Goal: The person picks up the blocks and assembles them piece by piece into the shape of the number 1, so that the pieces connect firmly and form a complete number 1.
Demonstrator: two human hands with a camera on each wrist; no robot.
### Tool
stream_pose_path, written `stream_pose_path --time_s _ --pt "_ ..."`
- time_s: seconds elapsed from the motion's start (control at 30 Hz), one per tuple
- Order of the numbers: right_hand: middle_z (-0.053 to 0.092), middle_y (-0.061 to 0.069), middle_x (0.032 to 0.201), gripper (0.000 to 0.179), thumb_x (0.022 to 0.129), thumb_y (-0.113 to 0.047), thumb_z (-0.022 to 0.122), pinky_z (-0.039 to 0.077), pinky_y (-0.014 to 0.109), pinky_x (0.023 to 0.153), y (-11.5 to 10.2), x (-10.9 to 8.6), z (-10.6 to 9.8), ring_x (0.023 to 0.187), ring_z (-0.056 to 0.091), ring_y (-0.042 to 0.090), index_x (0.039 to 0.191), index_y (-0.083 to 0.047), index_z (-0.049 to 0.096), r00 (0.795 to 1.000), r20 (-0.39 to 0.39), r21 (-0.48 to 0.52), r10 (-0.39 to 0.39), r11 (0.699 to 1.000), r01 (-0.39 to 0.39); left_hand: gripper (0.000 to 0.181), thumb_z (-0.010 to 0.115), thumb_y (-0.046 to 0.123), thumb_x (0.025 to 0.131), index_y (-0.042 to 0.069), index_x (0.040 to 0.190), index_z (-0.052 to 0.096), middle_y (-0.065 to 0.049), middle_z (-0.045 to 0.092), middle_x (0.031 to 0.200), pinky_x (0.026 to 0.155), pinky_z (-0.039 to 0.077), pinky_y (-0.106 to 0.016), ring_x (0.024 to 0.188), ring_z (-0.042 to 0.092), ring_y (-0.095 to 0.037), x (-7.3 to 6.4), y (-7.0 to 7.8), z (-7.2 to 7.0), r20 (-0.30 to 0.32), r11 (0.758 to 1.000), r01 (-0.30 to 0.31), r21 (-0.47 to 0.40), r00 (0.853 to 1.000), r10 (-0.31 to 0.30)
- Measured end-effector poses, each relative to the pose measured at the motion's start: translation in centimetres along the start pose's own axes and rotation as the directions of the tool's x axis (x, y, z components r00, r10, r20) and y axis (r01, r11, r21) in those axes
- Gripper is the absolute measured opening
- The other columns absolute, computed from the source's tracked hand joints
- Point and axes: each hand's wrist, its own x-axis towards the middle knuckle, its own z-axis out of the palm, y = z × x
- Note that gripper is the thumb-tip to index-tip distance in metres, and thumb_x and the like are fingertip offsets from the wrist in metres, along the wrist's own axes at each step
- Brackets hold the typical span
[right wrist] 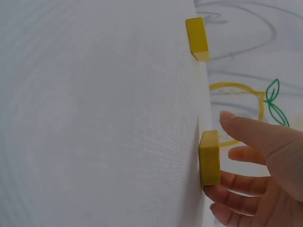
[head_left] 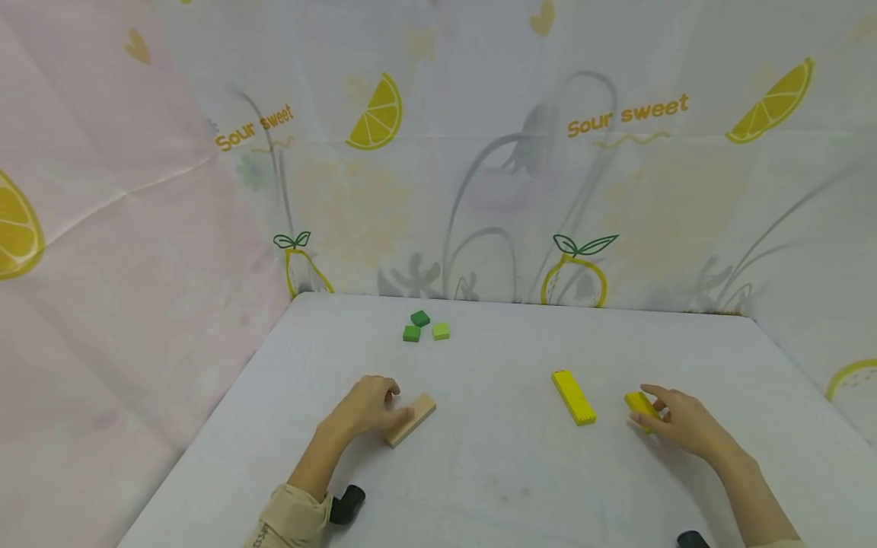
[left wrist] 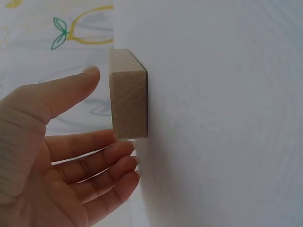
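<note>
A plain wooden block [head_left: 415,419] lies flat on the table, slanting, with my left hand [head_left: 368,406] just over its left side. In the left wrist view the thumb [left wrist: 75,92] stands apart from the block, while relaxed fingers reach along its other side. On the right, my right hand [head_left: 688,423] hovers around a yellow block [head_left: 637,400], partly hidden by the fingers. The right wrist view shows the thumb [right wrist: 246,130] off this block and the fingertips right at its lower edge. A second yellow block [head_left: 574,397] lies to the left of that hand.
Farther back on the white table [head_left: 507,342] sit three small blocks: a dark green one [head_left: 420,318], a mid-green one [head_left: 411,333] and a light green one [head_left: 441,331]. A printed curtain [head_left: 473,190] hangs behind the table's far edge.
</note>
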Motion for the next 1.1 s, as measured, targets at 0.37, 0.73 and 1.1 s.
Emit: stream_pose_path --time_s 0.37,0.73,1.1 --pt "0.059 0.011 0.083 0.060 0.085 -0.025 0.067 0.045 0.030 0.058 0.2 0.1 -0.3 0.069 0.052 0.017 0.123 0.016 0.047 0.995 0.082 0.015 0.053 0.998 -0.055 0.036 0.078 0.027 0.071 -0.004 0.085 0.066 -0.003 0.056 0.074 0.062 0.042 -0.029 0.067 0.046 -0.013 -0.4 0.1 0.0 0.053 0.997 -0.058 -0.049 0.997 0.060" --pt "0.060 0.007 0.081 0.059 0.083 -0.026 0.070 0.043 0.028 0.056 0.7 0.1 -0.6 0.068 0.051 0.015 0.120 0.014 0.050 0.994 0.105 0.026 0.031 0.999 -0.033 0.033 0.081 0.017 0.066 -0.004 0.086 0.067 -0.002 0.060 0.076 0.064 0.046 -0.028 0.071 0.051 -0.012 -0.5 0.0 0.2 0.062 0.991 -0.112 -0.069 0.991 0.117" --pt "0.056 0.009 0.088 0.066 0.076 -0.021 0.077 0.048 0.032 0.063 1.5 0.6 -1.3 0.076 0.057 0.021 0.125 0.012 0.047 0.980 0.200 0.104 0.013 0.994 -0.035 0.034 0.082 0.009 0.063 -0.005 0.091 0.067 -0.001 0.060 0.076 0.062 0.044 -0.026 0.070 0.050 -0.013 -1.0 -0.1 0.0 0.094 0.990 -0.095 -0.103 0.990 0.105"
